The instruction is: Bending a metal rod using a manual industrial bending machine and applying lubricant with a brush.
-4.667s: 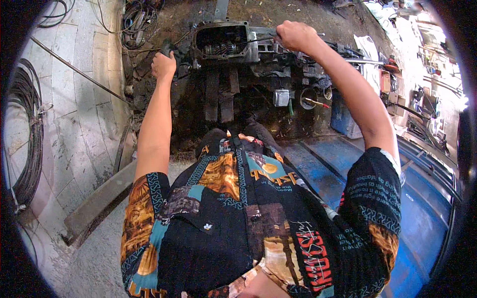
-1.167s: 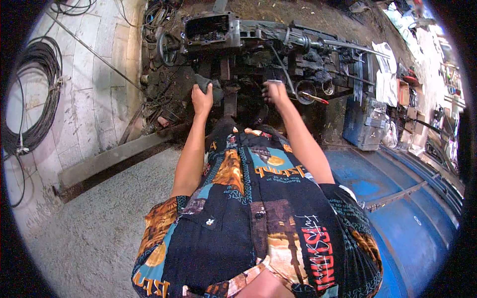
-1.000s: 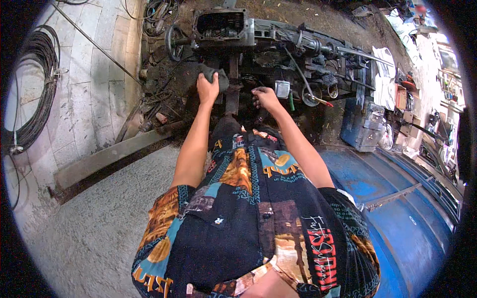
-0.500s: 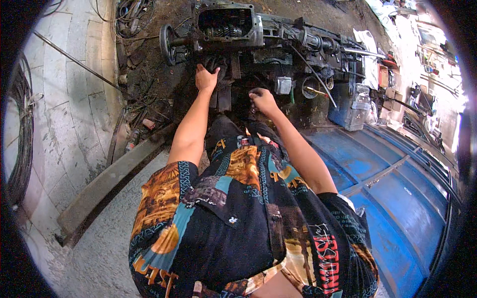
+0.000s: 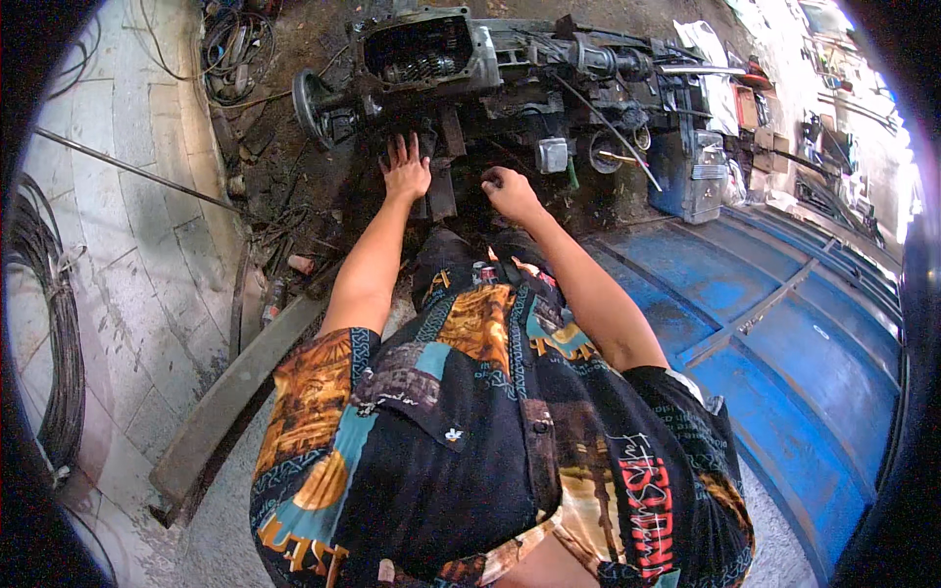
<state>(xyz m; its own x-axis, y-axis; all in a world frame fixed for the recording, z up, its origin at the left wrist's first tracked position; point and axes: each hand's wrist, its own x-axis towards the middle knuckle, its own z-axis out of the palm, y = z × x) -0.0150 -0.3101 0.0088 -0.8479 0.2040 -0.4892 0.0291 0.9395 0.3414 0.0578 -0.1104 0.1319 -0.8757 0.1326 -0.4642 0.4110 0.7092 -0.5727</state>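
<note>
Ahead of me lies a greasy, dark gearbox housing with an open top and toothed gears inside. A round flanged wheel sticks out at its left end. My left hand is open, its fingers stretched out and spread over a dark part just below the housing; that part's kind is unclear. To the right, my right hand is closed, fingers curled, above the dark ground. What it holds, if anything, cannot be made out. Between the hands stands an upright dark metal bar.
Right of the gearbox runs a long machine frame with a thin slanting rod and a small silvery box. A blue-grey container stands beyond. Blue metal panels lie at right; a beam and coiled cable at left.
My left hand has drawn slightly nearer and its fingers have spread out flat. My right hand has shifted a little and stays closed. The whole view has tilted slightly.
</note>
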